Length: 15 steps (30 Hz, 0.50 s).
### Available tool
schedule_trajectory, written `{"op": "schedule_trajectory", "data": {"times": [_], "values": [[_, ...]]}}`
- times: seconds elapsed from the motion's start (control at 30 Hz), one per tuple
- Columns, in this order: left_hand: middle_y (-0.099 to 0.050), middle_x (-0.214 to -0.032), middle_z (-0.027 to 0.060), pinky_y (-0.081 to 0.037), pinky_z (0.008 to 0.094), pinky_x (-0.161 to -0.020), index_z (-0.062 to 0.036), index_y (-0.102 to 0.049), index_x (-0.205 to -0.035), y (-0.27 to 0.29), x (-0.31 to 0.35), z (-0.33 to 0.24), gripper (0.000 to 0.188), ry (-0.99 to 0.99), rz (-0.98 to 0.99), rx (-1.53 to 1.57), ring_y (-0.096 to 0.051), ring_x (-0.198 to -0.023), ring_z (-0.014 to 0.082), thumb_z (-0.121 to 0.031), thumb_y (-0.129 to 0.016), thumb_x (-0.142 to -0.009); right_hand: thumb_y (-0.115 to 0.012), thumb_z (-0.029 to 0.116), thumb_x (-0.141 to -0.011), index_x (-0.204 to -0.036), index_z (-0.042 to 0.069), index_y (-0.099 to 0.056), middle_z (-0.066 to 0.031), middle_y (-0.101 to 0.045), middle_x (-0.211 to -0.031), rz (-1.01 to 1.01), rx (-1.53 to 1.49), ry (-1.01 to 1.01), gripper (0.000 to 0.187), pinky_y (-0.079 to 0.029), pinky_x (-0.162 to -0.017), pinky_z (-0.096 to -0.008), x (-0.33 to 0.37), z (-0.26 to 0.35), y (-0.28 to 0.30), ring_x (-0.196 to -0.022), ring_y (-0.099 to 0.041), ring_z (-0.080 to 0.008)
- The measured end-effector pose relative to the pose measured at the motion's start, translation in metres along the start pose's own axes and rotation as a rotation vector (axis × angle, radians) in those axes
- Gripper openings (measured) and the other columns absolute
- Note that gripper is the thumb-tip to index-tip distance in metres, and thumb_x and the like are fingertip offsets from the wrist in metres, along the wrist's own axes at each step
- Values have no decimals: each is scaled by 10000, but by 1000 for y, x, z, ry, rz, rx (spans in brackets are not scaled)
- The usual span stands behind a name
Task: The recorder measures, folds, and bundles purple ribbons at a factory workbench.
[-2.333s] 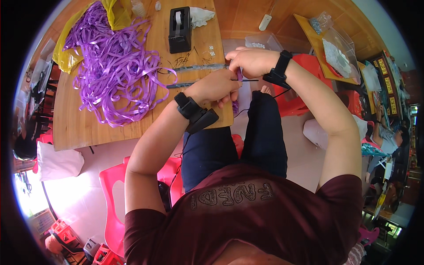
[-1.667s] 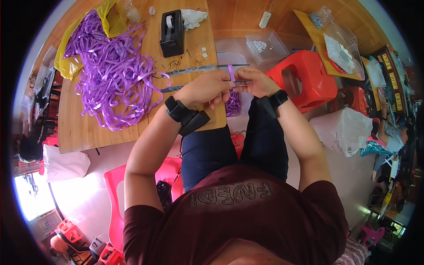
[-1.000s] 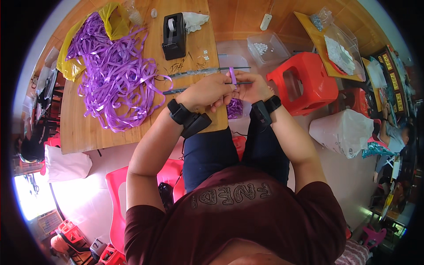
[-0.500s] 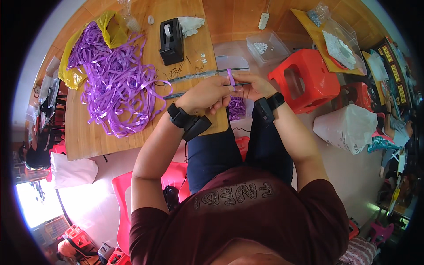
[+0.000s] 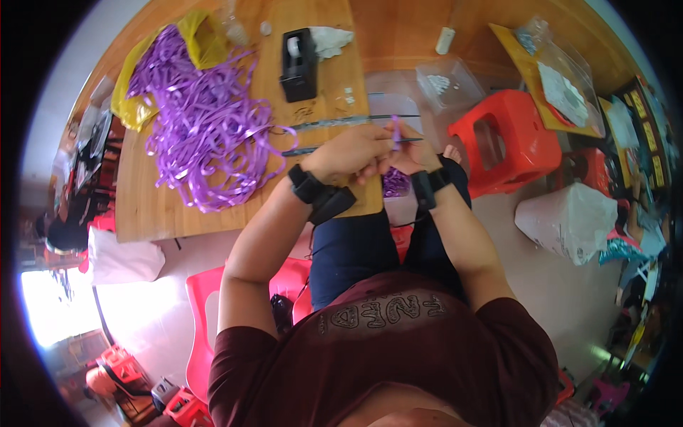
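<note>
Over the table's right edge, my left hand [image 5: 356, 151] and my right hand [image 5: 414, 155] meet with bent fingers. Both close on a short piece of purple ribbon [image 5: 396, 129], which stands up around two thin dark rods. The nearer rod [image 5: 299, 151] passes beneath my left hand, and its tip comes out by my right fingers. Parallel to it, the farther rod [image 5: 395, 116] reaches past the table edge, with clear tape [image 5: 329, 122] along it on the tabletop. My fingertips partly hide the ribbon's lower end.
A large heap of purple ribbon [image 5: 206, 142] spills from a yellow bag [image 5: 128, 107] on the wooden table [image 5: 171, 224]. A black tape dispenser [image 5: 299, 67] stands behind my left hand. Below my hands, a bin [image 5: 398, 203] holds purple pieces. A red stool [image 5: 523, 142] stands right.
The whole view has shifted, so the table and hands appear farther right. My hands stay together at the rods, and the ribbon between them now looks narrower and bunched.
</note>
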<state>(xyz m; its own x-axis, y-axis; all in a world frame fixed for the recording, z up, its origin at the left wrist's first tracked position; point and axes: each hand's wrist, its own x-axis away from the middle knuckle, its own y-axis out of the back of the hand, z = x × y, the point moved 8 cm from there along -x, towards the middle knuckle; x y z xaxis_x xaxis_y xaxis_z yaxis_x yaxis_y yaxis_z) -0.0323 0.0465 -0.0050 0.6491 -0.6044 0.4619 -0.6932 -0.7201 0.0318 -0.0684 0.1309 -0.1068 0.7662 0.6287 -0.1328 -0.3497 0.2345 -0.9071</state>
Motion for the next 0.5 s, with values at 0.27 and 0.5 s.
{"op": "schedule_trajectory", "data": {"times": [0.27,0.5], "values": [[-621,-740,43,-439,235,-454,-29,-555,-1327,10,20,-30,377,-242,-189,-8,-525,-513,83,-233,-505,-1014,-668,385,-939,-949,140,-624,-1,-583,-826,-262,25,142,250,-502,-761,-363,56,57,57,-777,-553,-158],[-700,-838,99,-529,304,-627,-35,-671,-1155,24,57,-53,277,-613,-379,-522,-646,-665,179,-214,-608,-953,-682,357,-935,-1430,180,-470,-54,-561,-1259,-986,701,-157,567,-519,-757,-341,93,63,162,-924,-618,-193]]}}
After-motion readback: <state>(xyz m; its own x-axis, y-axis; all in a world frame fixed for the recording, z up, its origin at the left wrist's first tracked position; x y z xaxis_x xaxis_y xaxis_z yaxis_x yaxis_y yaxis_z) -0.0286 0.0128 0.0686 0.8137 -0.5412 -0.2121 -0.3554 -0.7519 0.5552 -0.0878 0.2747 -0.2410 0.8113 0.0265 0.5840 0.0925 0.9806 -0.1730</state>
